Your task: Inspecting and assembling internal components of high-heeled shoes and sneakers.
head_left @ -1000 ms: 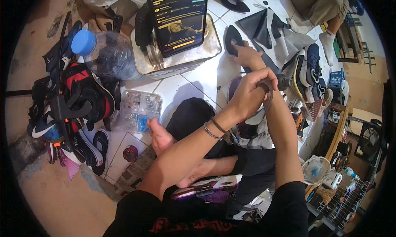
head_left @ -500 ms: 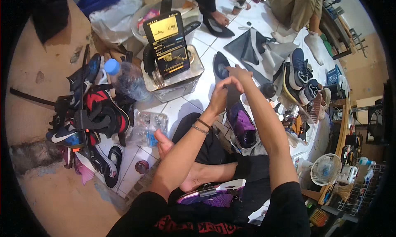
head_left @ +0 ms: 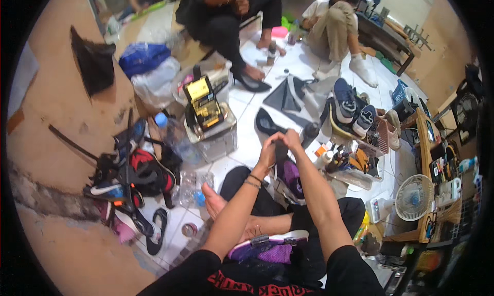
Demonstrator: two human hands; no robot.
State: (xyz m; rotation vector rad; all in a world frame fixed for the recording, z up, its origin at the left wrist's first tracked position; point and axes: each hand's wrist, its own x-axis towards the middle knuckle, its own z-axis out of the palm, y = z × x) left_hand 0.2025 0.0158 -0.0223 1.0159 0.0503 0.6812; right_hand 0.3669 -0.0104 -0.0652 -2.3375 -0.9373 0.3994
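A white tiled floor (head_left: 247, 126) is serving as the work area, crowded with footwear and supplies, with two other people sitting at its far side. The person is sitting cross-legged and holding a purple shoe (head_left: 291, 175) upright over the lap. The left hand (head_left: 268, 148) and right hand (head_left: 291, 140) are meeting at its top, fingers closed and pinching a dark part there; whether tongue or insole cannot be told. A second purple shoe (head_left: 267, 243) is lying across the lap. A tray of bottles and brushes (head_left: 350, 162) is sitting just right of the hands, a clear box with a phone (head_left: 206, 108) to the left.

Judgement: the upper of the shoe is being worked on; the next move is calling for a steady two-handed pull while keeping the shoe braced.
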